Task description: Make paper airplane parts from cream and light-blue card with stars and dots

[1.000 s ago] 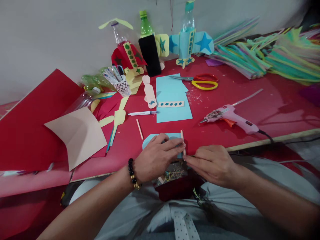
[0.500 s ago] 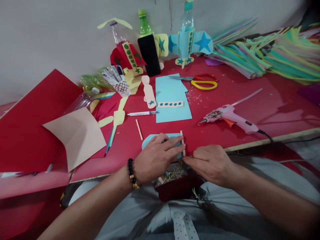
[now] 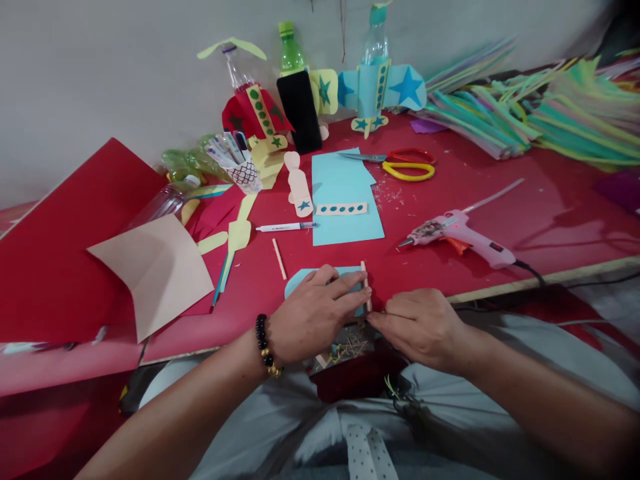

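My left hand (image 3: 313, 310) lies palm down over a light-blue paper piece (image 3: 299, 277) with a rounded corner at the table's front edge. Its fingers are stretched out, and the tips press on a narrow peach paper strip (image 3: 365, 268) along the piece's right edge. My right hand (image 3: 420, 327) is closed, fingers curled, with its fingertips at the strip's lower end. The palm side of both hands is hidden. A second peach strip (image 3: 279, 259) lies on the red table to the left. Behind is a light-blue sheet (image 3: 345, 230) bearing a dotted strip (image 3: 341, 209).
A pink glue gun (image 3: 465, 237) lies at right, its cord over the edge. Scissors (image 3: 407, 164) rest behind the sheet. Decorated bottles (image 3: 373, 93), a black phone (image 3: 300, 110) and a pen cup (image 3: 245, 175) stand at the back. Pipe cleaners (image 3: 480, 120) fill the far right.
The view has shifted very slightly. Both hands keep their places on the blue piece and strip, and a small red light now shows on the glue gun.
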Demonstrator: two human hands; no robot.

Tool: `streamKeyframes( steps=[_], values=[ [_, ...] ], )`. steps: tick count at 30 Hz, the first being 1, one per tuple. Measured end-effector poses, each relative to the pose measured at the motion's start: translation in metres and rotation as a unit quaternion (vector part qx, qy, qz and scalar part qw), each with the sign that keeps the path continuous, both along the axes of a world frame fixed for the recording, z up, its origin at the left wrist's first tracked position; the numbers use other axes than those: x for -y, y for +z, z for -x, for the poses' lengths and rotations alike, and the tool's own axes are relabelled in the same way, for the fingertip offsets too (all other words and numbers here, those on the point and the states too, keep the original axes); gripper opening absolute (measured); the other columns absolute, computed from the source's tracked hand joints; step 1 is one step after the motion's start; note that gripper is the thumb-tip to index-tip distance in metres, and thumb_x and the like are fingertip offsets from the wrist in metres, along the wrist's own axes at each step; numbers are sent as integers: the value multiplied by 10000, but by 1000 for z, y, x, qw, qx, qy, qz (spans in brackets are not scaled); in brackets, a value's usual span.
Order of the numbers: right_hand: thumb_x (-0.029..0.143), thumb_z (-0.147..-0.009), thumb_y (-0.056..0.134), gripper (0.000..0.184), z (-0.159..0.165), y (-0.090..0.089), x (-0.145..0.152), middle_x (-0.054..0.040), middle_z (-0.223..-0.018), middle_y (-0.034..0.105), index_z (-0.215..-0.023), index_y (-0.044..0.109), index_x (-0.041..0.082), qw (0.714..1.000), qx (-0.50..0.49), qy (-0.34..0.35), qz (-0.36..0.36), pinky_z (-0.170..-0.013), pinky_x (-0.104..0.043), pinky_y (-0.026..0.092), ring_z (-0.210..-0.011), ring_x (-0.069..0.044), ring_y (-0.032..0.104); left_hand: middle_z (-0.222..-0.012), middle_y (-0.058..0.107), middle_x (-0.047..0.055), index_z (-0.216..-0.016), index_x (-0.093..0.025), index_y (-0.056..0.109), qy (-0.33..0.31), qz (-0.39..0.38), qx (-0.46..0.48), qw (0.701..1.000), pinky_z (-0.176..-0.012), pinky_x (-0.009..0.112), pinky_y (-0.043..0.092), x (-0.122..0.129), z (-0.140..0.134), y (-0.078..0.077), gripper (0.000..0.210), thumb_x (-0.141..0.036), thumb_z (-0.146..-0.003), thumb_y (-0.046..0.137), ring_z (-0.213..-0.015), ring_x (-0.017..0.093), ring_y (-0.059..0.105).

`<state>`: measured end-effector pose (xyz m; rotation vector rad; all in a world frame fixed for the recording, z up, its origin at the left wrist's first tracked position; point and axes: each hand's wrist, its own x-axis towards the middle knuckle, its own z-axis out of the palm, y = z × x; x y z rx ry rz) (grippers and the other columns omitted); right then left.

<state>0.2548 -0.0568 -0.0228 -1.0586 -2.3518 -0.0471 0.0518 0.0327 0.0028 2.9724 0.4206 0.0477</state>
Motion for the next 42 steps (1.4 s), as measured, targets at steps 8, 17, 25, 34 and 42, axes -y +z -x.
streamKeyframes(
  steps=[8, 17, 25, 34, 42],
  values=[
    [138, -865, 535, 165, -2, -2, 1, -11, -641, 560, -965, 664, 116, 1000, 7, -4, -5, -556, -292, 344, -588, -131, 461, -1476, 364, 21, -1321, -240, 457, 12, 0, -6, 1000, -925, 418, 364, 2, 0, 1, 371, -227, -958, 386, -1073, 217, 465],
    [125, -866, 521, 171, -2, -6, 2, -5, -637, 555, -977, 650, 112, 1000, 12, 3, -15, -545, -289, 334, -590, -127, 467, -1482, 360, 42, -1356, -230, 429, 2, -2, 0, 1000, -922, 416, 365, 1, 2, -1, 391, -246, -973, 354, -1114, 222, 466],
    [126, -880, 514, 151, -1, 0, 1, -3, -627, 556, -897, 664, 122, 1000, 6, 4, 0, -545, -288, 337, -586, -124, 468, -1475, 375, 50, -1367, -237, 426, -5, -27, 10, 1000, -906, 413, 374, 1, 2, -2, 409, -244, -960, 392, -1085, 220, 474],
    [147, -887, 516, 167, -1, -1, 0, 6, -622, 551, -783, 647, 153, 1000, 1, -2, 9, -560, -276, 338, -594, -114, 466, -1503, 329, 23, -1384, -235, 402, 0, -37, -13, 999, -921, 413, 368, 2, 2, -1, 462, -211, -924, 450, -1074, 230, 457],
    [145, -880, 519, 183, -1, -2, -1, 15, -600, 534, -740, 637, 157, 1000, -3, -5, 3, -548, -274, 317, -569, -109, 450, -1490, 353, 26, -1364, -222, 427, -4, -34, -4, 999, -924, 415, 369, 2, 1, -1, 424, -236, -940, 424, -1085, 228, 448]
  ],
)
